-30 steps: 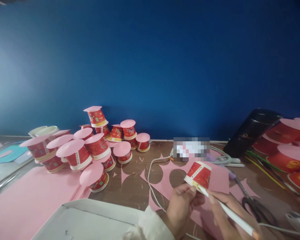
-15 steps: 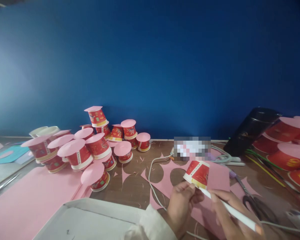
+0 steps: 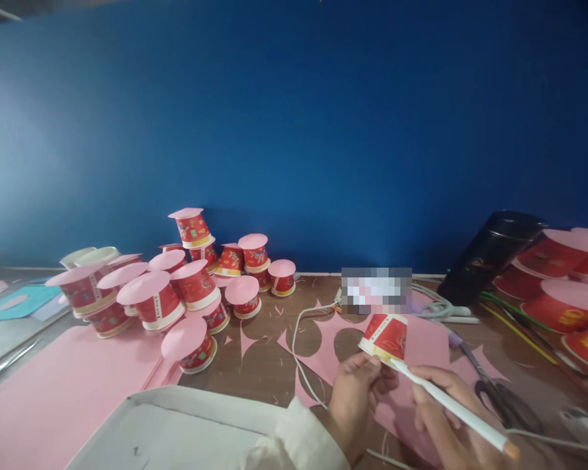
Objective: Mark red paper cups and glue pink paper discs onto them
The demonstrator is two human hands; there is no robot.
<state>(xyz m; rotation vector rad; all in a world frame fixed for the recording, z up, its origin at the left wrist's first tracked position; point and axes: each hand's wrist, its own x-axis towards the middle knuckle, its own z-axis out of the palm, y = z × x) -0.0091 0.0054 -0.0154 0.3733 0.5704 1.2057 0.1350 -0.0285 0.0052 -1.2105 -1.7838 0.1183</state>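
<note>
While the left hand (image 3: 355, 401) has the cup (image 3: 385, 336) by its wide rim, the right hand (image 3: 443, 411) has the pen (image 3: 458, 410) with its tip at that rim, just beside the left fingertips. Left fingers: pinched nearly closed on the rim. Right fingers: closed round the pen shaft. Cup is tilted, narrow end away, over the right half of the tabletop (image 3: 269, 336), short of the far edge. Can't tell if it touches the sheet (image 3: 326, 336) under it.

Main risk is the grip: only the rim is held, so a hard push from the pen could swivel the cup or dent the rim, I think. Tip that close to the left thumb, a slip could hit skin. Exact contact is hard to see.

Second: the cable (image 3: 298, 365) loops left of the left hand. A wrist or the sleeve (image 3: 308, 434) dragging it could shift the sheet or the scraps (image 3: 247, 341). Scissors (image 3: 497, 398) lie just beyond the right hand, toward the right edge; an outward elbow or hand swing might knock them.

Third: the stack (image 3: 191, 232) near the far edge, left of middle, looks top-heavy, overhanging discs on upended cups. A bump there could topple it.
</note>
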